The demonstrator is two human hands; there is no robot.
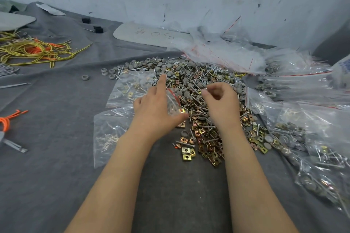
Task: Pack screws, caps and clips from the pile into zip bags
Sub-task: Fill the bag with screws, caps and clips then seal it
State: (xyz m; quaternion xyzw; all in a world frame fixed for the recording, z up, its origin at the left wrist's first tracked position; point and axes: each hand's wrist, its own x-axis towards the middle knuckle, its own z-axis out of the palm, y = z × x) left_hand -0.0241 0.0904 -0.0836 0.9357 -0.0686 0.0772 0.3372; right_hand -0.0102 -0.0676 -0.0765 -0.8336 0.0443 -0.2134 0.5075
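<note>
clear zip bag [173, 103] gripped by left hand [155, 108] at pile [197, 76] edge; right hand [221, 103] curled, hold unclear.

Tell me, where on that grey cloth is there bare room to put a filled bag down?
Bare cloth lies near left, bordered by the two bags beside the pile, the orange cord and the near edge. A smaller patch sits just this side of the clips. Crowded: the pile itself and the bagged heap right.

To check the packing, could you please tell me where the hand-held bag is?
Head view, near centre: the left hand grips the bag over the left edge of the pile, the right hand close beside it.
</note>
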